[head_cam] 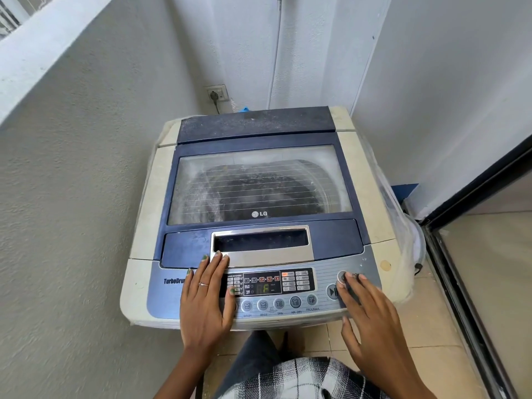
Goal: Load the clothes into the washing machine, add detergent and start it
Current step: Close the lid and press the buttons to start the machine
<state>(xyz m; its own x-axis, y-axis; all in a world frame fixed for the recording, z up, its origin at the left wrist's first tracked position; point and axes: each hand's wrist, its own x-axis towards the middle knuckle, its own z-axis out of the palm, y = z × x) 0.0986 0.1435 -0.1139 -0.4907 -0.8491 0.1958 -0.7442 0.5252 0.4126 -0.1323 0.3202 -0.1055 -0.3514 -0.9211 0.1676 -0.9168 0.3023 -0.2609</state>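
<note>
The left hand [205, 298] lay flat with fingers straight and slightly spread on the left part of the control panel [305, 289], its fingertips reaching the silver lid handle [260, 246] and holding nothing. The right hand [371, 315] was likewise open, its straight fingers resting over the power button [343, 276] and the start/pause button [331, 291] at the panel's right end. Both rested on the front of the top-loading washing machine [144, 220], which stood in a corner between white walls with its glass lid [259, 185] closed, dark contents dimly visible through it, and its display [263, 285] lit.
</note>
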